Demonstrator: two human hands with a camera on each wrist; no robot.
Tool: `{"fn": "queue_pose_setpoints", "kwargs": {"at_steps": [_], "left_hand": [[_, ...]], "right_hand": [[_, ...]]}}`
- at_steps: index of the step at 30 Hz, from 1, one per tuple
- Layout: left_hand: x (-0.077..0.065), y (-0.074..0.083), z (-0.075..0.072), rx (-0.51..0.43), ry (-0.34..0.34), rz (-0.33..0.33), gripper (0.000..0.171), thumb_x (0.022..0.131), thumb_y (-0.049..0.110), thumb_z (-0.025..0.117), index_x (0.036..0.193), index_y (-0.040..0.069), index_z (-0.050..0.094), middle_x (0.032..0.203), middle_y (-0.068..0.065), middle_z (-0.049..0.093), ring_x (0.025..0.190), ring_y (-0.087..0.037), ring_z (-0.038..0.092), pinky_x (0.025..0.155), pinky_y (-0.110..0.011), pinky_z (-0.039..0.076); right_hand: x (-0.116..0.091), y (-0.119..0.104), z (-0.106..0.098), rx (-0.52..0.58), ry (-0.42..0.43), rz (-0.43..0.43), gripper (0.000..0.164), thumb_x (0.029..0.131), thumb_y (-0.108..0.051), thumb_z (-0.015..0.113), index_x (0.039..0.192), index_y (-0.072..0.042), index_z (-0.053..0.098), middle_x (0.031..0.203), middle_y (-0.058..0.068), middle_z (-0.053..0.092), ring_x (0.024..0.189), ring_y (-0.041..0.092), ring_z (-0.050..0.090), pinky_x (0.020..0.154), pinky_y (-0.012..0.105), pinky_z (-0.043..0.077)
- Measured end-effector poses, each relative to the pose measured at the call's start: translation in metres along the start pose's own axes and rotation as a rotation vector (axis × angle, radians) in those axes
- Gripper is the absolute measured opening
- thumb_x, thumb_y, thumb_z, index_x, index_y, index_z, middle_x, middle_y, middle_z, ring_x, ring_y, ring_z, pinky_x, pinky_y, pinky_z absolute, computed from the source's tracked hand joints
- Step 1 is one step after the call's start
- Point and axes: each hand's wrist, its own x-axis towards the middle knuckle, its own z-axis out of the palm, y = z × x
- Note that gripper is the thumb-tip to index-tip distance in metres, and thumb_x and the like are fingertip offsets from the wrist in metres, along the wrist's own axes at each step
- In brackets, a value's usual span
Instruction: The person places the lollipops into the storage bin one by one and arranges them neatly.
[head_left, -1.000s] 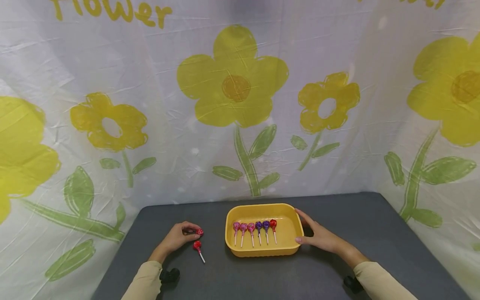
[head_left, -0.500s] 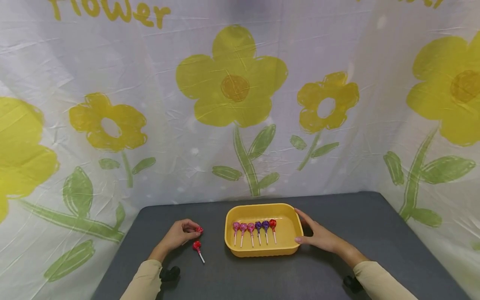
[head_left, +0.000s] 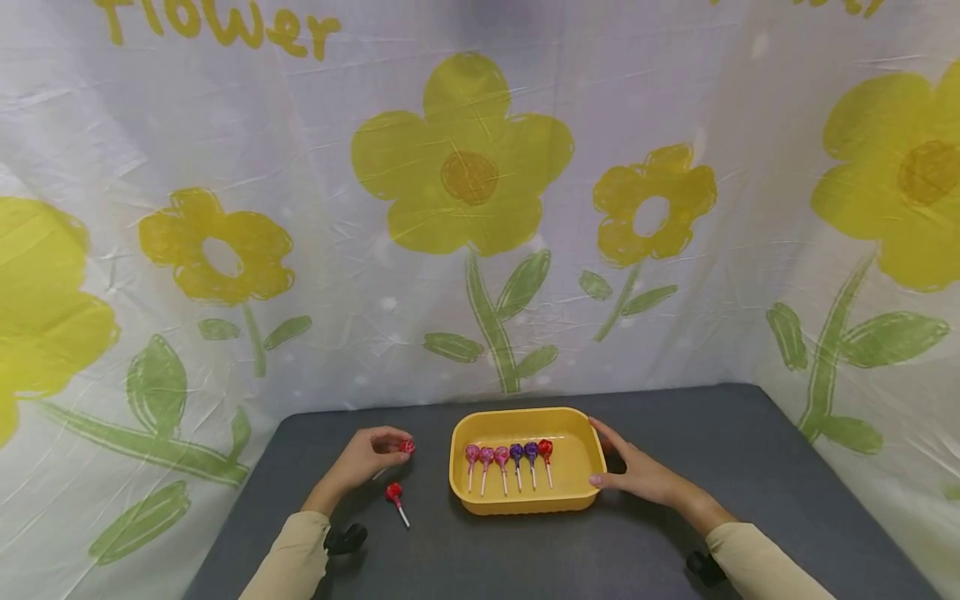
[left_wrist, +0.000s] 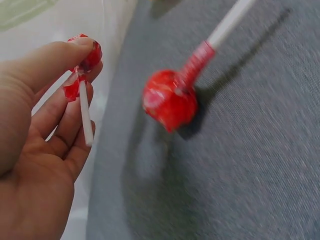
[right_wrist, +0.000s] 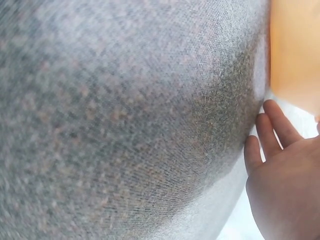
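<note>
My left hand (head_left: 365, 458) pinches the head of a red-wrapped lollipop (left_wrist: 92, 55) between thumb and fingers, above the table's left part. Its white stick hangs down past the fingers in the left wrist view. Just below this hand, another red lollipop (head_left: 394, 492) lies on the table, its stick pointing toward the front. A yellow tray (head_left: 577, 492) holds a row of lollipops: pink ones (head_left: 487, 455) at left, purple ones (head_left: 532, 451), then a red one (head_left: 546, 448). My right hand (head_left: 645, 477) rests against the tray's right end, thumb and fingers spread apart.
The dark grey table (head_left: 510, 558) runs back to a white curtain (head_left: 330, 350) printed with yellow flowers. A black wrist strap piece (head_left: 347, 540) sits by the left sleeve, and a similar black piece (head_left: 705, 568) by the right one.
My left hand has lifted slightly and shifted a little to the right and back with its lollipop, whose stick now shows below. The right hand and tray have stayed put.
</note>
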Motion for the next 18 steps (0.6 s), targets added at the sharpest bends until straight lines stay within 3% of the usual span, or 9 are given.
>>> {"fn": "queue_pose_setpoints", "kwargs": {"at_steps": [8, 15, 18], "left_hand": [[0.009, 0.018, 0.002, -0.003, 0.013, -0.023, 0.031, 0.081, 0.028, 0.082, 0.108, 0.015, 0.073, 0.102, -0.004, 0.074, 0.088, -0.009, 0.066, 0.074, -0.021, 0.055], [0.017, 0.033, 0.001, -0.043, -0.001, -0.003, 0.031, 0.083, 0.027, 0.080, 0.108, 0.011, 0.073, 0.098, -0.007, 0.073, 0.084, -0.013, 0.068, 0.071, -0.027, 0.058], [0.020, 0.038, 0.000, -0.059, -0.003, 0.005, 0.031, 0.084, 0.029, 0.080, 0.108, 0.011, 0.073, 0.097, -0.008, 0.074, 0.083, -0.016, 0.069, 0.074, -0.037, 0.060]], "right_hand": [[0.000, 0.000, 0.000, 0.003, -0.003, 0.016, 0.094, 0.090, -0.038, 0.072, 0.159, -0.034, 0.009, 0.146, 0.016, 0.046, 0.138, 0.040, 0.042, 0.103, 0.074, 0.033], [0.000, -0.001, 0.000, 0.001, 0.000, 0.005, 0.094, 0.090, -0.038, 0.072, 0.160, -0.031, 0.009, 0.144, 0.016, 0.047, 0.136, 0.040, 0.043, 0.102, 0.072, 0.036], [0.000, -0.001, 0.000, -0.001, 0.003, 0.001, 0.094, 0.090, -0.037, 0.072, 0.160, -0.032, 0.009, 0.144, 0.016, 0.048, 0.136, 0.039, 0.044, 0.103, 0.072, 0.036]]}}
